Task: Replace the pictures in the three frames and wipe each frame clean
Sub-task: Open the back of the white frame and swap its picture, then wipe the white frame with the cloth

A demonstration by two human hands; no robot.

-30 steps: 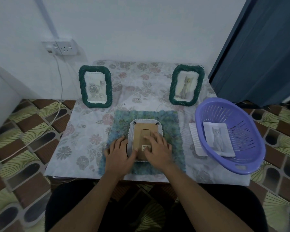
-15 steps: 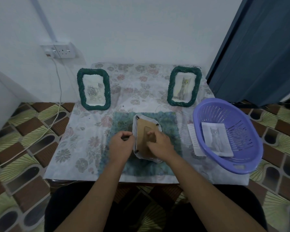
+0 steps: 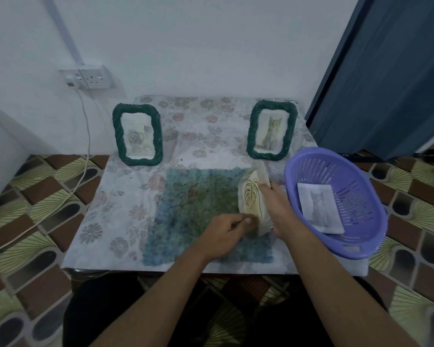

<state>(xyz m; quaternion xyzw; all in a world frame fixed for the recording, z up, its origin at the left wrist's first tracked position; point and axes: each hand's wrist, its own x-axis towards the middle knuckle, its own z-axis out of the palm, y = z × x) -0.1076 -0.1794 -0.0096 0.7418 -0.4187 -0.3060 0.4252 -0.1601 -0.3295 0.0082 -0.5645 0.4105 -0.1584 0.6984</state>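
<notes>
**Frame tipped on edge**

The right hand (image 3: 278, 209) grasps the white frame (image 3: 251, 196), tilted up over the mat (image 3: 198, 204) (leaf picture showing). The left hand (image 3: 224, 231) curls in a pinch at its lower corner; what it pinches is blurred

The basket (image 3: 356, 247) is glossy plastic, the mat (image 3: 198, 201) fuzzy cloth, the green frames (image 3: 116, 131) (image 3: 251, 132) rope-wound.

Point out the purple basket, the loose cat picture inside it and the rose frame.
purple basket (image 3: 361, 186): head view, slotted inner wall.
cat picture (image 3: 318, 209): head view, the cat's body.
rose frame (image 3: 117, 134): head view, left green border.
</notes>
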